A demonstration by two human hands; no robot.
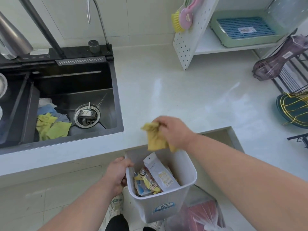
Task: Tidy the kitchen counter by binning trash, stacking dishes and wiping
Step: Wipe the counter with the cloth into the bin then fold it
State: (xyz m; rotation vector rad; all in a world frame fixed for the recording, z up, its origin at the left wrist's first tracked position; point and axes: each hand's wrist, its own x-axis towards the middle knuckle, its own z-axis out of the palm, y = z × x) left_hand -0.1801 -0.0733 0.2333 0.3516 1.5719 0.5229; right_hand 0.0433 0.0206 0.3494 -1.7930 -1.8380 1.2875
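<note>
Your right hand (173,130) is closed around a crumpled yellow cloth (155,139), which hangs from the fingers just above the front edge of the counter (183,90), over the far rim of the white bin (160,209). Your left hand (119,174) is clamped on the bin's left rim, holding it up close under the counter edge.

Judgement: the step in hand appears to be the wipe, sweeping off the edge into the bin. Keep the bin's rim tight beneath the counter lip so nothing falls between. Draw the cloth toward the edge in one flat pass; bunched as it is, it offers little wiping face, so spread it first. Keep the grip firm, lest the cloth drop in with the rubbish.

The cloth is mustard yellow, creased, limp, with darker patches; whether damp or soiled cannot be told. The bin already holds food wrappers (150,182). More cloths (51,125) lie in the dark sink (116,97) to the left. The counter surface looks bare and glossy.
</note>
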